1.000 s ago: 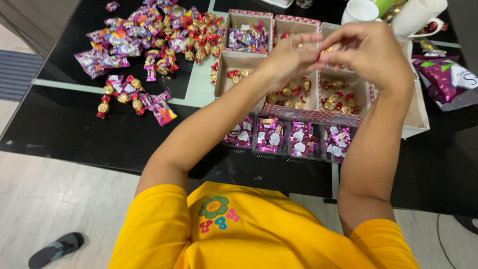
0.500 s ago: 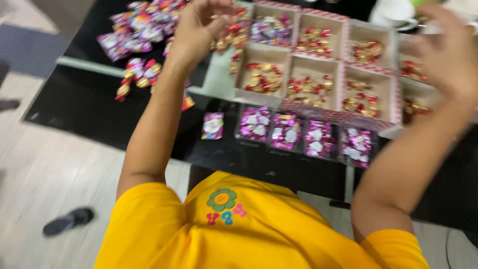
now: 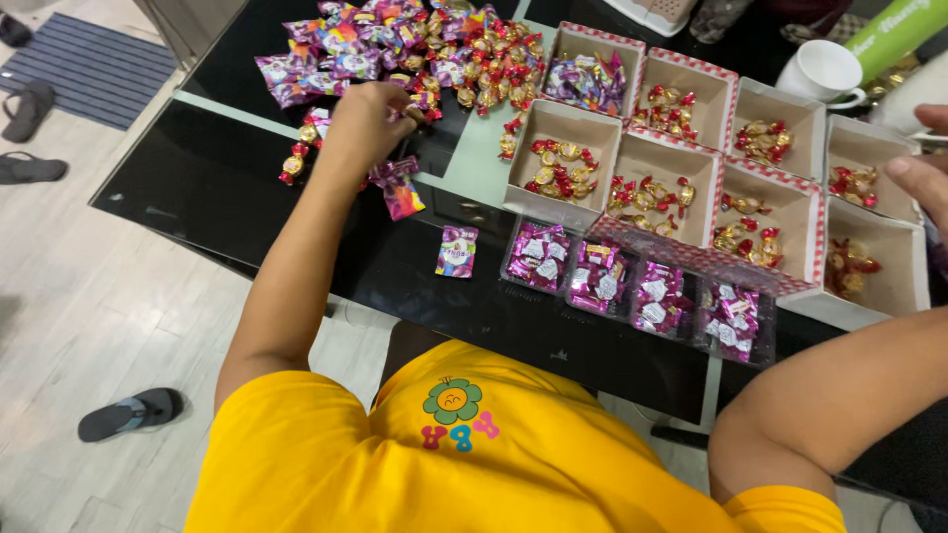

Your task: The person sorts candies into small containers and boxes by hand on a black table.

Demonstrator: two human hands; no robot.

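Observation:
My left hand (image 3: pixel 363 122) reaches out to the left, knuckles up, fingers curled onto the near edge of a pile of gold-and-red and purple wrapped candies (image 3: pixel 415 49) on the black glass table (image 3: pixel 197 188). Whether it grips a candy is hidden. My right hand (image 3: pixel 923 173) is at the right edge, over the open cardboard boxes (image 3: pixel 583 118), and is partly cut off. The boxes hold a few gold-and-red candies each; one holds purple ones (image 3: pixel 588 79). In front of them, clear trays (image 3: pixel 632 291) carry purple packets. A single purple packet (image 3: pixel 457 250) lies loose.
A white mug (image 3: pixel 828 71) and a green bottle (image 3: pixel 904 30) stand behind the boxes. A loose cluster of candies (image 3: pixel 395 192) lies under my left forearm. Dark slippers (image 3: pixel 128 413) and a striped mat (image 3: pixel 84 64) are on the floor to the left.
Both hands were together over the boxes, then parted. The left swung out to the candy pile and lowered onto it; the right moved off to the right edge. A loose purple packet now lies on the table.

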